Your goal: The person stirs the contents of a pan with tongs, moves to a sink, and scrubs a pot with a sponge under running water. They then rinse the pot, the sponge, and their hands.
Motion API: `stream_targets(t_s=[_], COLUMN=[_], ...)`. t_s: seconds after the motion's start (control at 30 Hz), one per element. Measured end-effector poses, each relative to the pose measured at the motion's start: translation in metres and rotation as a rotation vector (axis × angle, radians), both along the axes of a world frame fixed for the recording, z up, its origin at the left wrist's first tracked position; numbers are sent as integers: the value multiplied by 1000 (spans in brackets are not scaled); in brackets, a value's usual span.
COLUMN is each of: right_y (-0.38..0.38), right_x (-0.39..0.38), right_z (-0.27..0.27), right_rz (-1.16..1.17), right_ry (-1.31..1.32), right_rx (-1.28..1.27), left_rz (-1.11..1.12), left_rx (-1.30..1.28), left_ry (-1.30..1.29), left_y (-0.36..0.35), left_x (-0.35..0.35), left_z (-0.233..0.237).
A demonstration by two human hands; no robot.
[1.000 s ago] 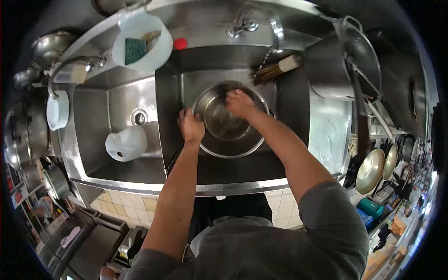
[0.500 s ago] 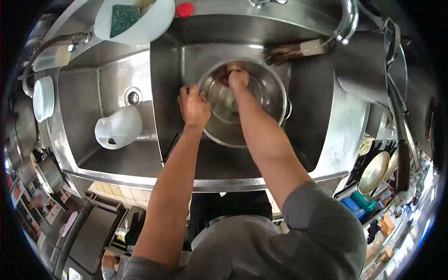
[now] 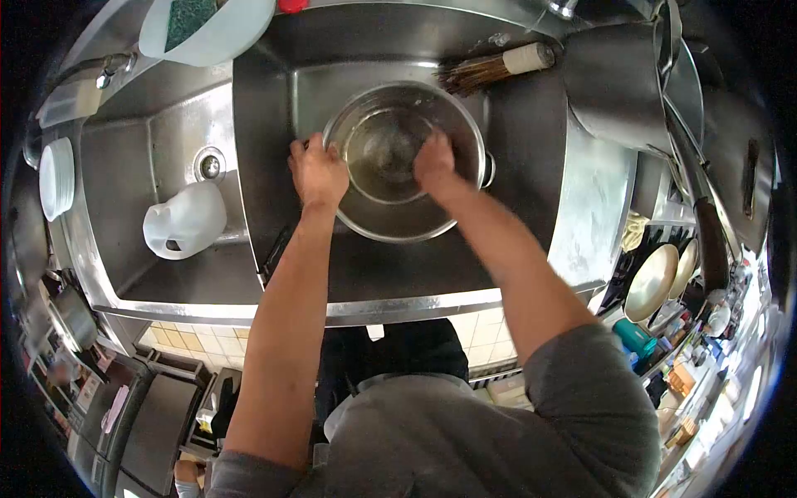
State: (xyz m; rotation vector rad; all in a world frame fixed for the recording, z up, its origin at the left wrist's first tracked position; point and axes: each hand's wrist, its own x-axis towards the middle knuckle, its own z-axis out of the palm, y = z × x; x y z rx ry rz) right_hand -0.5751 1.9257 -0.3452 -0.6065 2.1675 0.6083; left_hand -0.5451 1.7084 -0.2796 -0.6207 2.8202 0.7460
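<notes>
A large stainless steel pot (image 3: 390, 217) stands in the right sink basin, with a side handle showing at its right. My left hand (image 3: 320, 176) grips the pot's left rim, its fingers over the outer edge. Inside the pot, my right hand (image 3: 436, 159) is curled against the right part of the inner wall. Motion blurs its fingers, and whatever they hold is hidden. The pot's bottom looks wet and cloudy.
A straw brush (image 3: 498, 66) lies at the basin's back right. In the left basin, a cut white plastic jug (image 3: 187, 220) sits near the drain (image 3: 209, 164). A white tub (image 3: 224, 37) with a green scouring pad (image 3: 189, 18) stands on the back ledge.
My right hand has moved from the pot's far side to its right side. My left hand stays on the rim. The whole view has shifted slightly.
</notes>
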Motion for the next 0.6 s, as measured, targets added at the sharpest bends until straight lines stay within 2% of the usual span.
stream_targets(t_s=[0.07, 0.13, 0.17, 0.2, 0.27, 0.33, 0.4, 0.43, 0.5, 0.53, 0.57, 0.6], right_y=[-15, -95, -114, -121, -85, -25, 21, 21, 23, 5, -19, -33], right_x=[65, 75, 56, 59, 60, 74, 57, 57, 66, 96, 101, 96], right_z=[-84, -49, 18, -4, 80, 90, 151, 156, 163, 134, 135, 128], right_rz=[-445, -910, -1067, -1015, -875, -446, -34, -24, -149, -306, -101, -212], right_ry=[-213, -219, -222, -155, -388, -400, -337, -328, -320, -293, -217, -261], right_rx=[-429, -999, -1161, -1333, -1239, -737, -415, -412, -537, -533, -716, -752], left_rz=[7, 19, 49, 78, 82, 112, 123, 131, 124, 131, 124, 123], left_rx=[6, 9, 15, 19, 23, 36, 38, 40, 76, 74, 58, 40], left_ry=[-17, -20, -18, -27, -36, 23, -50, -40, -113, -95, -120, -145], left_y=[5, 10, 10, 7, 5, 6, 8, 10, 17, 21, 25, 27], left_x=[-3, -5, -5, -1, 15, -5, 1, -2, -9, -12, -12, -14], left_z=[9, 12, 11, 10, -1, 2, 14, 17, 24, 27, 29, 31])
